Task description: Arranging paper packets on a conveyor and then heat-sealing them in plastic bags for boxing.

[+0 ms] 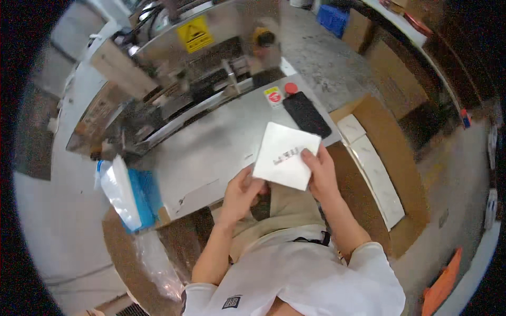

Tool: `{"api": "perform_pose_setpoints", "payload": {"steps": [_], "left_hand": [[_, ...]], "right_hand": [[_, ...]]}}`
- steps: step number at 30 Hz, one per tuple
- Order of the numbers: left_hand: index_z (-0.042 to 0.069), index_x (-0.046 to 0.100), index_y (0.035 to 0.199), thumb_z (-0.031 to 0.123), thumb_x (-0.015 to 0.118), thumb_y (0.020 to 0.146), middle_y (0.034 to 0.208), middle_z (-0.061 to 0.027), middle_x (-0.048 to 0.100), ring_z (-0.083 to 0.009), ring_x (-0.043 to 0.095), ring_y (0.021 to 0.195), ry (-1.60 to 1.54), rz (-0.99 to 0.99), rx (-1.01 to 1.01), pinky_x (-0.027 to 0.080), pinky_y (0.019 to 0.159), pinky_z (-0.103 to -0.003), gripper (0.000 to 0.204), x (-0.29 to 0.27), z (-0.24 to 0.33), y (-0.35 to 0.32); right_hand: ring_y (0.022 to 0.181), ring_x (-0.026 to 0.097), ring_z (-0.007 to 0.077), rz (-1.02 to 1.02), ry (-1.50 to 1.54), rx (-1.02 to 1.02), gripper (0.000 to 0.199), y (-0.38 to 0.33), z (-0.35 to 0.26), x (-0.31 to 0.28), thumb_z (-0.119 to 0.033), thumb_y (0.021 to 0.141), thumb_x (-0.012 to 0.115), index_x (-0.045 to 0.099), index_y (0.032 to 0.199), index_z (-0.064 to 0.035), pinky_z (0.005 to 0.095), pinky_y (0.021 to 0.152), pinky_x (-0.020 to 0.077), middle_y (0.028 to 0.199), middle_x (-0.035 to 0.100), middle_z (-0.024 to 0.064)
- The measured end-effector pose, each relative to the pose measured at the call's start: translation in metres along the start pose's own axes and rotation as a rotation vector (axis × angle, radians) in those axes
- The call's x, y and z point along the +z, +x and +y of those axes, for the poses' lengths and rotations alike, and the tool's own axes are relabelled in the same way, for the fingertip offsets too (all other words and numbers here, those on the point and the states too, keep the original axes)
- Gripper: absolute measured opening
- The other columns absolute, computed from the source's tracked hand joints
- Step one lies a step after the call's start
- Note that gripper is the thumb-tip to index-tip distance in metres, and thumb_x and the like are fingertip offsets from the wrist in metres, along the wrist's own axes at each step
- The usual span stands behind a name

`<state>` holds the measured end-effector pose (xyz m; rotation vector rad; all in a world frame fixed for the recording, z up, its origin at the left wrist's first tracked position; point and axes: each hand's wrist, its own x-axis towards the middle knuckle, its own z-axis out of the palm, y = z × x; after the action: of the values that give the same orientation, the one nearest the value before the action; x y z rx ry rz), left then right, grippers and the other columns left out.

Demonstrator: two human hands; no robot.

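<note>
A flat white square packet (pixel 286 157) with a dark printed mark lies tilted between my two hands, above the front edge of the machine's table. My right hand (pixel 322 171) grips its right side, thumb pressed on the top face and fingers underneath. My left hand (pixel 243 190) is closed at its lower left corner, its fingertips partly hidden by the packet. Close beyond the packet, a black phone-like slab (pixel 307 114) rests on the table.
The metal table (pixel 211 158) fronts a machine with a yellow warning sign (pixel 195 34) and a red button (pixel 290 88). On the right, an open cardboard box (pixel 416 210) holds a row of white packets (pixel 377 168). A blue-and-clear plastic pack (pixel 132 195) sits at the left corner.
</note>
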<state>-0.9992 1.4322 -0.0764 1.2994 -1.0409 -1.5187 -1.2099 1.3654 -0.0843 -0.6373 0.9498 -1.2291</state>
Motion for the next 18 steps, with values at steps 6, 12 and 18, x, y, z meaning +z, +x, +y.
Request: {"api": "perform_pose_setpoints", "payload": {"steps": [6,12,18], "left_hand": [[0.003,0.068,0.111,0.024,0.057,0.099,0.062,0.0094,0.045,-0.0018,0.039,0.054,0.304,0.342,-0.132,0.03,0.047,-0.021,0.027,-0.018,0.043,-0.05],[-0.005,0.055,0.126,0.029,0.058,0.093,0.099,-0.0064,0.06,-0.0143,0.057,0.088,0.173,0.861,0.199,0.048,0.074,-0.029,0.047,-0.235,0.01,-0.124],[-0.005,0.053,0.128,0.036,0.057,0.093,0.108,-0.0113,0.059,-0.0202,0.057,0.096,0.462,0.933,0.148,0.047,0.081,-0.033,0.054,-0.356,0.047,-0.077]], "right_hand": [[0.114,0.056,0.0203,0.307,-0.159,-0.174,0.063,-0.013,-0.038,-0.08,-0.014,0.085,0.073,0.041,0.137,0.0048,0.0346,0.098,0.0461,0.127,0.058,0.0163],[0.104,0.062,0.0196,0.621,-0.153,-0.32,0.043,-0.013,-0.122,-0.247,-0.023,0.093,0.065,0.054,0.127,0.0009,0.0321,0.092,0.0486,0.116,0.064,0.0098],[0.113,0.061,0.0258,0.65,0.13,-0.027,0.05,0.04,-0.073,-0.314,-0.028,0.091,0.069,0.053,0.13,0.0009,0.0374,0.1,0.0465,0.127,0.061,0.0154]]}}
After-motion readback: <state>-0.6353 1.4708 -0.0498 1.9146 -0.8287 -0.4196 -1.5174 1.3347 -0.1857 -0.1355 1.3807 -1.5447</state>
